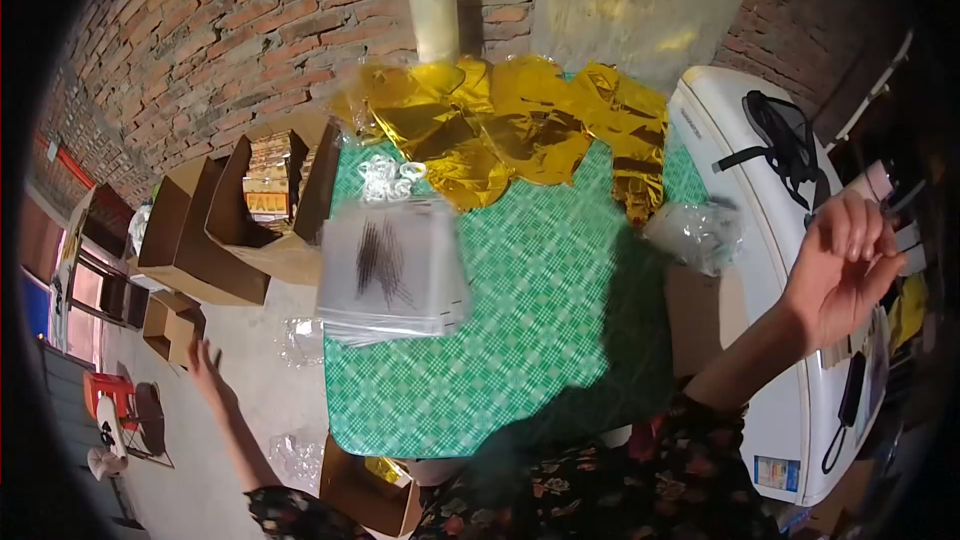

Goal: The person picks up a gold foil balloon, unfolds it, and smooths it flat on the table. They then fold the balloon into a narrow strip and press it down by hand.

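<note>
My left hand (205,372) reaches out to the left of the table, its fingers extended beside a small open cardboard box (172,328). Nothing shows in it. My right hand (842,265) is raised over the white appliance (745,180) on the right. Its fingers are loosely bent, with the thumb apart, and I see nothing held. Between the hands, a stack of clear plastic bags (392,265) lies on the green checked table (540,300), a dark patch showing on top. White rings or bands (388,178) lie in a small pile behind the stack.
Crumpled gold foil (520,130) spreads along the table's back edge. A clear plastic bundle (697,233) sits at the right. Cardboard boxes (185,230) stand on the left, one holding packed items. Another open box (370,495) is below the table's front. A red stool (108,395) stands far left.
</note>
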The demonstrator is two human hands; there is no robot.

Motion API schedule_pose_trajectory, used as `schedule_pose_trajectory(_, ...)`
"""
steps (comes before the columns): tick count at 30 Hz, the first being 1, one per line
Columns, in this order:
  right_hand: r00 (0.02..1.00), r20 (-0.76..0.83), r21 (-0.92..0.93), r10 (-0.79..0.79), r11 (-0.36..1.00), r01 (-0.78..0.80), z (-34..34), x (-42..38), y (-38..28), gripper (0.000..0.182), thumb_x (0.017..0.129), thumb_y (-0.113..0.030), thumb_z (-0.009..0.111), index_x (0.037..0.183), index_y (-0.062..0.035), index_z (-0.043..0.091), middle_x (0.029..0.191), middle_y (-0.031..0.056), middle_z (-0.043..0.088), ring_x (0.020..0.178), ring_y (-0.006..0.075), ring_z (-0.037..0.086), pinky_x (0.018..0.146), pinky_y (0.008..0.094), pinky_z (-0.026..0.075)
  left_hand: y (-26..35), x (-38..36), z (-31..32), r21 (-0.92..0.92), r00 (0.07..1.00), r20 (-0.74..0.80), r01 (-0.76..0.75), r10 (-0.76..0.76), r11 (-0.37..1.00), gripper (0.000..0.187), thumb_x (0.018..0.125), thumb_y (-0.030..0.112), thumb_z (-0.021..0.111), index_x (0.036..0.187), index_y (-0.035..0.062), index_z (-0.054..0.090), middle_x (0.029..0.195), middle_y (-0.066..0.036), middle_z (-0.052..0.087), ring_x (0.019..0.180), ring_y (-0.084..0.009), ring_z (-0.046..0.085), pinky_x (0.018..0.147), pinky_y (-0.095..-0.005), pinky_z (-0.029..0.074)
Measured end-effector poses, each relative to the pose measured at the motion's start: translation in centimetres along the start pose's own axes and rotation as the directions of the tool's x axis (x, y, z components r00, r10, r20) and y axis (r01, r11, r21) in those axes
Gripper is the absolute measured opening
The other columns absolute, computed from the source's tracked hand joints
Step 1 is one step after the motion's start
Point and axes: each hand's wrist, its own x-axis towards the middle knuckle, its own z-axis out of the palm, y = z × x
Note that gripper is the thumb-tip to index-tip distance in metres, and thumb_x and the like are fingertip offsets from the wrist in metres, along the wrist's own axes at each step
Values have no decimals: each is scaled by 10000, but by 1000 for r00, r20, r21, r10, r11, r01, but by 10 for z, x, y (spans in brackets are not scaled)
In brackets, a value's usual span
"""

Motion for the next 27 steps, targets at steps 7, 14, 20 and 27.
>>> schedule_pose_trajectory(7, 870, 350, -934, 347, 196, 298, -142, -40, 202, 209, 905, -175, 726, 1046, -29, 672, 1070, 154, 677, 977, 283, 658, 826, 386, 511, 138, 20, 212, -34, 905, 364, -224, 221, 974, 286, 1049, 175, 587, 1298, 47, 644, 1247, -49, 661, 1132, -145, 633, 937, -297, 513)
schedule_pose_trajectory(14, 618, 296, -823, 728, -134, 552, -247, -102, 262, 280, 931, -111, 659, 1191, -6, 662, 1307, 145, 646, 1262, 329, 579, 1071, 424, 451, 136, -40, 374, -116, 647, 714, -266, 267, 957, 202, 1046, 129, 586, 1212, 45, 665, 1151, -17, 681, 1034, -100, 619, 878, -256, 514)
schedule_pose_trajectory(20, 548, 349, -723, 760, -154, 674, -258, -106, 267, 308, 837, -25, 676, 1144, 1, 670, 1255, 177, 669, 1218, 324, 618, 985, 421, 528, 95, -69, 474, -161, 523, 788, -334, 325, 929, 196, 1017, 131, 618, 1181, 50, 688, 1049, -52, 700, 945, -123, 644, 812, -267, 526)
schedule_pose_trajectory(27, 667, 189, -822, 720, -256, 509, -242, -92, 279, 131, 851, -83, 719, 881, -18, 610, 833, 152, 710, 834, 317, 721, 705, 440, 589, 108, -112, 526, -67, 381, 885, -465, 268, 883, 250, 971, 100, 618, 1208, 37, 666, 1102, -125, 704, 1016, -234, 666, 888, -335, 523)
